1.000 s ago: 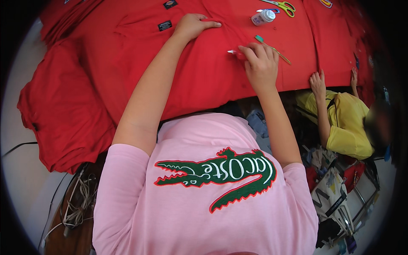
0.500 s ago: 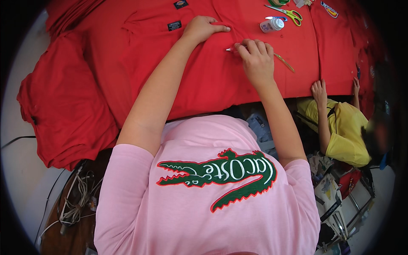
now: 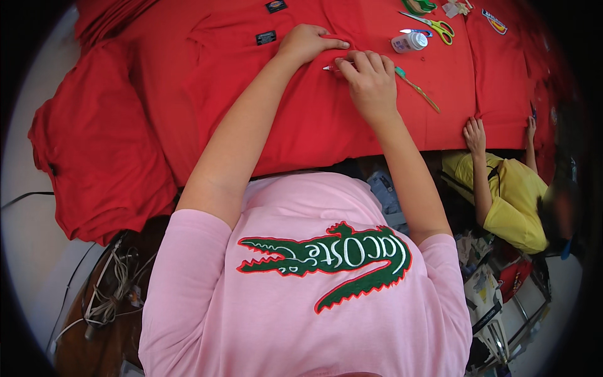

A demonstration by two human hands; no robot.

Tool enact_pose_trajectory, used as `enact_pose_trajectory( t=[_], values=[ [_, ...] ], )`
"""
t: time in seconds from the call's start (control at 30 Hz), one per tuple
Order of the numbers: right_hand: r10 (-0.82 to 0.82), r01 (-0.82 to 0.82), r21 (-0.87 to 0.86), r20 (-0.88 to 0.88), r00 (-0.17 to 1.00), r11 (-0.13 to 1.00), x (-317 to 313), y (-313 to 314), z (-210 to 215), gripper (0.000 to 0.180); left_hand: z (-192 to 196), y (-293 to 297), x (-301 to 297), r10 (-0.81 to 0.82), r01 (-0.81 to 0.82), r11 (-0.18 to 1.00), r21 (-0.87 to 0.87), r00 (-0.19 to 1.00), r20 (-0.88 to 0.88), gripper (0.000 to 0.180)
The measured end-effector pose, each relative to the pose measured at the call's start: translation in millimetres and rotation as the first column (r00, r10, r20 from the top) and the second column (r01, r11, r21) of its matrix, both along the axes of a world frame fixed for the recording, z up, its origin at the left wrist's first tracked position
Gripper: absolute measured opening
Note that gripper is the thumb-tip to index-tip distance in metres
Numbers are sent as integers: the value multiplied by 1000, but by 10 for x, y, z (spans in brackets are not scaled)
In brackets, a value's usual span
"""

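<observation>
My left hand [image 3: 307,43] lies on a red garment [image 3: 295,88], its thumb stretched apart from the fingers and pressing on the cloth. My right hand [image 3: 372,85] is closed around a slender pointed tool [image 3: 328,67] with a white tip. The tip points left, close to the cloth just below my left thumb. Most of the tool is hidden inside my fingers, so its kind cannot be told. Beside my right hand lies a toothbrush [image 3: 419,91] with a green head and a yellowish handle.
Past my right hand stand a small white-capped bottle [image 3: 409,42], yellow-green scissors [image 3: 443,29] and a small blue-handled tool [image 3: 419,31]. Another red garment [image 3: 100,144] hangs over the left edge. A co-worker in a yellow shirt [image 3: 515,198] works at the right. Cables [image 3: 110,295] lie tangled lower left.
My right hand has shifted slightly left with the pointed tool, uncovering the toothbrush's green head. My left hand stays on the garment. The whole view has shifted slightly.
</observation>
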State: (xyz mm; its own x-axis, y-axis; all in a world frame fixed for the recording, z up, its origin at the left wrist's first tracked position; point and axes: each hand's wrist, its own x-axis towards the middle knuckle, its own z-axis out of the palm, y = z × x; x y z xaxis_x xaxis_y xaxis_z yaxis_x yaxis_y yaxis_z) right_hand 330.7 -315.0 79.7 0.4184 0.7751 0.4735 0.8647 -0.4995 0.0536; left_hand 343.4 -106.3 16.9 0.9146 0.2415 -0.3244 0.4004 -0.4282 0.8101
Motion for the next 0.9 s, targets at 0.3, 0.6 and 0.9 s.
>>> enact_pose_trajectory(
  t=[0.3,0.6,0.9],
  values=[
    [-152,202,194,-246,957,960,63,-280,218,30,-23,12,-23,-55,58,996,-63,998,38,76],
    [-66,561,419,-758,649,714,304,-803,-69,32,607,1108,-1322,458,-228,786,-575,839,294,43],
    [-158,476,396,-615,772,786,560,-310,-159,37,248,1347,-3676,862,-675,383,-631,506,-18,33]
  ],
)
